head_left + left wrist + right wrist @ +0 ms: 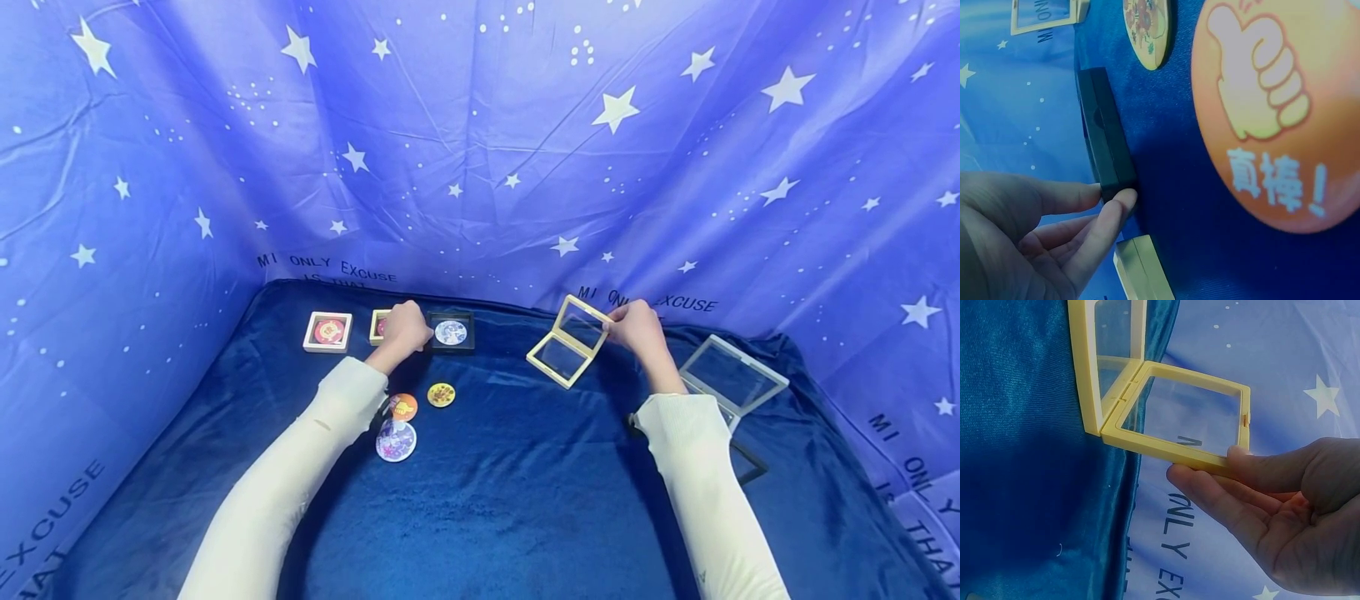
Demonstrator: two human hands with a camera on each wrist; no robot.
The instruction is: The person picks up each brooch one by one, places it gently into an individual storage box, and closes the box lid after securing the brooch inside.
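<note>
My left hand (405,327) pinches the near corner of a closed black display case (1109,131) between thumb and fingers. Inside that case a round blue-and-white badge shows in the head view. A pale yellow case (1144,269) with a red badge sits beside it, partly hidden behind my hand. On the right, my right hand (637,327) grips the edge of a hinged yellow display frame (1169,452) between thumb and fingers. The frame stands unfolded, its two clear windows at an angle and nothing visible inside.
A white case (307,343) with a red badge lies far left. Loose badges lie mid-table: a yellow one (441,395), an orange thumbs-up one (405,407) and a purple one (396,443). An unfolded white frame (776,386) and a black frame (753,460) lie right, partly behind my sleeve.
</note>
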